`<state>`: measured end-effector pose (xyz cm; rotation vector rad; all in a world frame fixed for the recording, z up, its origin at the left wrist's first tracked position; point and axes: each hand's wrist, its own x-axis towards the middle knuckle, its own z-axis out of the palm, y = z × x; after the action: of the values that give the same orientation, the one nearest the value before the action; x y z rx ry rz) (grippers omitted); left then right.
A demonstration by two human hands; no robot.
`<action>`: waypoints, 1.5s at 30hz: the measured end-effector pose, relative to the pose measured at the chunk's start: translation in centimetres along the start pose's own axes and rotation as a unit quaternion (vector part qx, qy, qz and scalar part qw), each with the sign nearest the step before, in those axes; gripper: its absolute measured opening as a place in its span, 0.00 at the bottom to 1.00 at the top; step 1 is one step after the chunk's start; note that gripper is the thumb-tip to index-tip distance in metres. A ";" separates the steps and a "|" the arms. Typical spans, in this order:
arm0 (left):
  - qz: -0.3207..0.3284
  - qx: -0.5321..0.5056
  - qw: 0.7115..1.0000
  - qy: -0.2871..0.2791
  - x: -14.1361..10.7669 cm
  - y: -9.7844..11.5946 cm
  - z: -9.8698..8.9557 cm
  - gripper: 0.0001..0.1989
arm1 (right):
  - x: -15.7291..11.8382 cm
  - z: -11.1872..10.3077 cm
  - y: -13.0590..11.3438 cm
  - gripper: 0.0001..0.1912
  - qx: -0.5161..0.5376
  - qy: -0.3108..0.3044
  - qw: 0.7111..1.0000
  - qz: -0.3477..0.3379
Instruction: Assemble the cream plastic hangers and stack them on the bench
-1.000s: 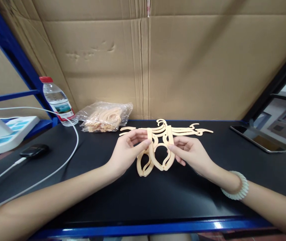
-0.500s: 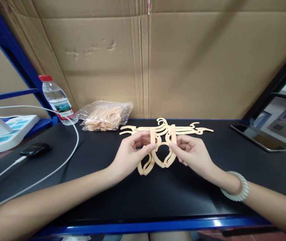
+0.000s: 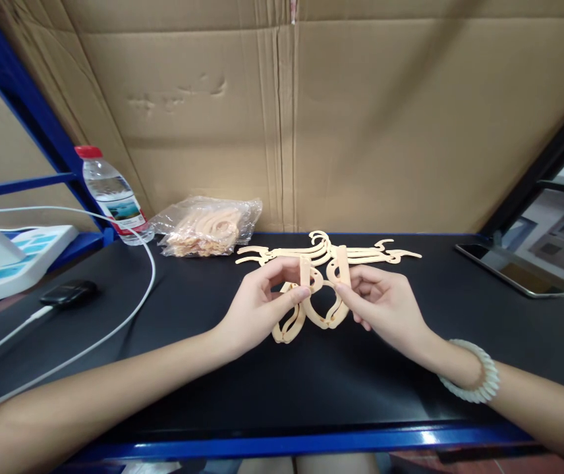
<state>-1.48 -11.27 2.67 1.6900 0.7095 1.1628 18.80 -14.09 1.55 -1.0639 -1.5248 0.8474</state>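
Between my two hands is a beige plastic folding hanger [image 3: 319, 321], its arms bent into a rounded loop. My left hand [image 3: 262, 304] pinches its left upright arm between thumb and fingers. The right upright arm is gripped by my right hand [image 3: 385, 297], thumb in front. Another folded hanger [image 3: 286, 332] lies on the table just below my left fingers, partly covered by them. Behind my hands, several unfolded hangers [image 3: 361, 253] are laid out together with their hooks to the middle; my fingers hide part of them.
A clear plastic bag [image 3: 207, 227] of beige hanger parts sits at the back, beside a red-capped water bottle [image 3: 114, 194]. At left are a white cable [image 3: 151, 276], a black plug-like device [image 3: 69, 293] and a power strip [image 3: 55, 237]. A phone [image 3: 504, 270] lies at right.
The left arm of the held hanger has shifted slightly right, toward the other arm, with my left hand. My right hand has barely moved.
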 end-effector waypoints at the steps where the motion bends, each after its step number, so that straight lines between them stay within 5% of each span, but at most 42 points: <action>1: 0.000 0.002 1.000 0.005 0.0 0.0 0.0 0.10 | 0.0 0.1 -0.1 0.14 0.000 -0.005 1.000 -0.006; 19: -0.055 0.047 0.997 -0.014 -0.3 0.9 0.7 0.12 | 0.0 0.0 -0.3 0.13 0.055 -0.159 0.986 0.017; 34: -0.081 0.105 0.990 -0.054 0.6 0.1 0.2 0.13 | 0.5 0.3 0.8 0.21 0.072 -0.113 0.988 0.083; 41: -0.018 0.230 0.973 -0.012 1.2 -1.4 -0.1 0.19 | 0.9 0.6 1.1 0.37 0.071 -0.075 0.989 0.104; 45: 0.025 0.283 0.956 -0.075 1.3 -1.5 -0.3 0.13 | 1.2 0.2 1.7 0.35 0.010 -0.094 0.989 0.118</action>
<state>-1.19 -9.47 1.82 2.2543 0.9694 0.8956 18.89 -12.33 0.43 -1.1920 -1.5611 1.1514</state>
